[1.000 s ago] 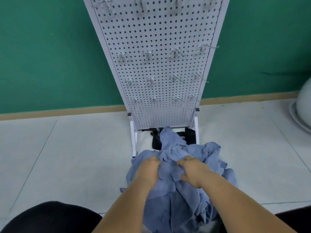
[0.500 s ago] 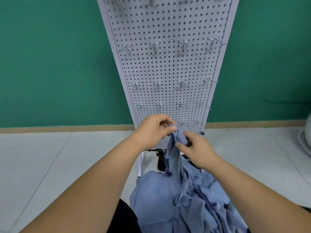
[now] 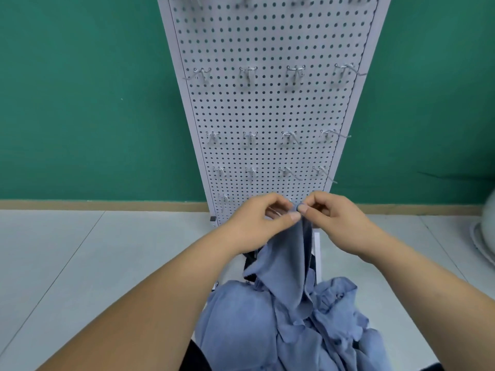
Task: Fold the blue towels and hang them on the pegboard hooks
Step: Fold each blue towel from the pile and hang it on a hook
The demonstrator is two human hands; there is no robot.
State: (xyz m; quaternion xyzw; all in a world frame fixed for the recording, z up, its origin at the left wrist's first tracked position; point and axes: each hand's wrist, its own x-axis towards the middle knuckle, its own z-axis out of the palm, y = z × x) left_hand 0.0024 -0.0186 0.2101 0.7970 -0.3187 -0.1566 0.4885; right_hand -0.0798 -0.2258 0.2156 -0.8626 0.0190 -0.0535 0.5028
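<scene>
Towel: a blue towel (image 3: 288,261) hangs by its top corner in front of the foot of the pegboard. Its lower part trails down into the pile.
Pile: more blue towels lie crumpled in a pile (image 3: 249,333) below the hands, close to the person.
Left hand (image 3: 257,220): fingers curled, thumb pinching the towel's top edge.
Right hand (image 3: 336,223): thumb and forefinger pinch the same corner, just beside the left thumb.
Pegboard (image 3: 267,108): white and upright, standing on the floor against the wall.
Hooks (image 3: 249,76): metal, set in rows of four across the board.
Wall (image 3: 80,103): green.
Floor (image 3: 67,263): pale tiles.
Right edge: a white object (image 3: 487,231), rounded and blurred.
</scene>
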